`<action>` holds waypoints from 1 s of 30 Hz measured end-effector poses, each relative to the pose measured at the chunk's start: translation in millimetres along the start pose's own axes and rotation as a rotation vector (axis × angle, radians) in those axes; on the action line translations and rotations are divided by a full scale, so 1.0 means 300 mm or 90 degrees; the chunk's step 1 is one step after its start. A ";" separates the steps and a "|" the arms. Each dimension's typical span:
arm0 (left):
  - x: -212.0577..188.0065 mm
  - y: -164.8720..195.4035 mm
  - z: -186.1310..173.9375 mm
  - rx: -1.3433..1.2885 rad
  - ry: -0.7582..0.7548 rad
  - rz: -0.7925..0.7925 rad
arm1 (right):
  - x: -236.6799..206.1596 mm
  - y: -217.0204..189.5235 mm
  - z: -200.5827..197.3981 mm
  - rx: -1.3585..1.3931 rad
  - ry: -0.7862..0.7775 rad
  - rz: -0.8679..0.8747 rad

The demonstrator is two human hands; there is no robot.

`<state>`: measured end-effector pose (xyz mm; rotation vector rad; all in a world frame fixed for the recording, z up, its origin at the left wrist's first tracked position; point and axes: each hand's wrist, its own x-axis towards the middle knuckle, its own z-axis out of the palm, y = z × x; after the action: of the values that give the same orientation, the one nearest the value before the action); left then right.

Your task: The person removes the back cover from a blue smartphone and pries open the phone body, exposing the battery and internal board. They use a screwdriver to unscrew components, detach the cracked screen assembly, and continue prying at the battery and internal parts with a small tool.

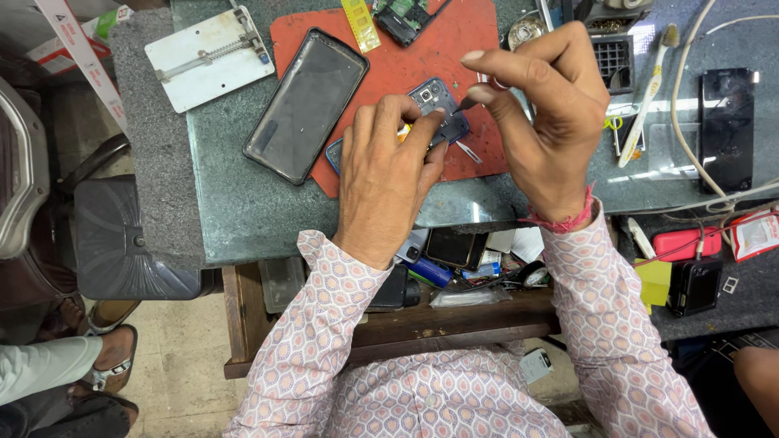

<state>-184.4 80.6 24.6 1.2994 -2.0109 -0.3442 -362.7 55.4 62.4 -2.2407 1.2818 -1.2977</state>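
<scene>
An opened smartphone (434,109) lies back-side up on the red work mat (471,49), which rests on the dark green stone table (235,203). Its camera cluster and inner frame show between the two hands; the lower part is hidden under the left hand (385,174). That hand lies over the phone, fingers (422,138) curled down and pressing on its body, pinning it to the mat. The right hand (552,122) hovers just above and to the right, thumb and forefinger pinched narrow on a thin dark tool (469,104) — a fine screwdriver or pick, too small to tell which — whose tip meets the phone near the camera end.

The phone looks light, flat and stiff, yet fragile in this state: exposed board and small parts would likely not bear pressure. The outer edges of the frame seem the safest place to take hold, and the smooth mat beneath probably lets it slide unless held down.

Just left of it, a detached black screen panel (307,105) lies on the mat's edge, well apart from a white metal holding jig (209,57). A toothbrush (649,89) and another dark phone (726,126) sit at the right — clear of both hands.
</scene>
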 end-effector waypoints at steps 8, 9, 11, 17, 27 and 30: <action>0.002 0.005 -0.003 0.000 -0.002 0.002 | -0.036 0.035 -0.002 0.033 -0.062 -0.020; 0.004 0.003 -0.003 -0.008 -0.006 0.002 | -0.036 0.039 -0.002 0.044 -0.056 -0.010; 0.006 0.001 -0.002 -0.025 -0.014 -0.003 | -0.042 0.042 -0.009 0.057 -0.028 0.012; 0.025 0.008 0.003 -0.064 -0.044 -0.012 | -0.065 0.057 -0.018 0.086 -0.001 0.003; 0.022 -0.018 -0.020 0.012 -0.033 -0.040 | -0.061 0.053 0.018 0.083 0.027 -0.005; 0.022 -0.047 -0.051 -0.028 -0.085 0.004 | -0.062 0.032 0.018 0.088 0.018 -0.004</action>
<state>-165.7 70.6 30.5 1.2727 -2.1048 -0.4805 -367.8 63.3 43.0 -2.1407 1.1579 -1.3793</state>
